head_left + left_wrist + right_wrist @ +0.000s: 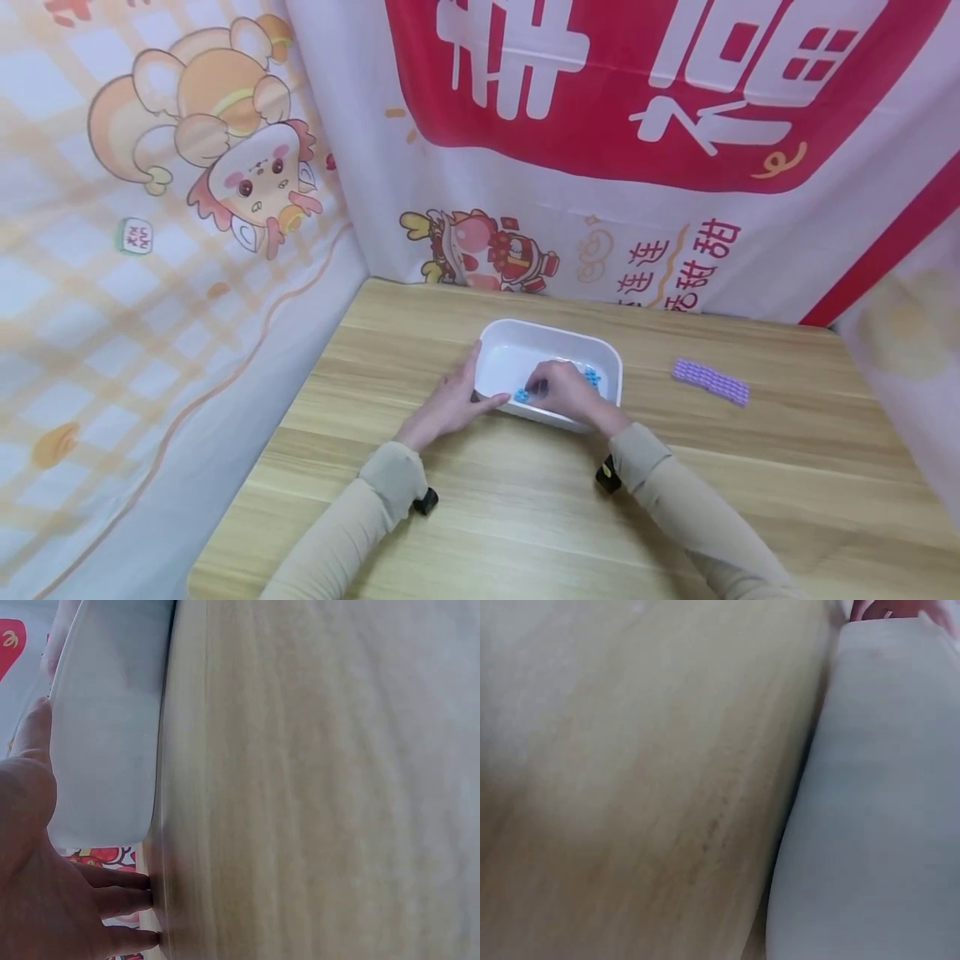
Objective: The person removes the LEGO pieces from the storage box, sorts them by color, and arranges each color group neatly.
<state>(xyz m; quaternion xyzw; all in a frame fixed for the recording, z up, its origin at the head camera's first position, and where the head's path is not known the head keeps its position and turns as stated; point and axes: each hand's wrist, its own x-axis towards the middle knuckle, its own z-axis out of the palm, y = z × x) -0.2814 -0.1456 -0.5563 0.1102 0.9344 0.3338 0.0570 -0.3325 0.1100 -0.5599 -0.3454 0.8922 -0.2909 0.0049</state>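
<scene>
Inside the tray [551,335], the blue piece [521,396] lies just left of my right hand's [567,390] downturned fingertips, whose grip I can't tell, while my left hand [448,406], fingers extended, touches the tray's left end.

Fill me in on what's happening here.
A person has both hands at a white plastic tub on a wood-grain table. The left hand is at the tub's left end, its thumb along the near side. The right hand reaches inside, its fingers beside a small light-blue piece; whether it grips anything is hard to tell. More blue pieces lie at the tub's right end. A purple bumpy strip lies on the table to the right.
</scene>
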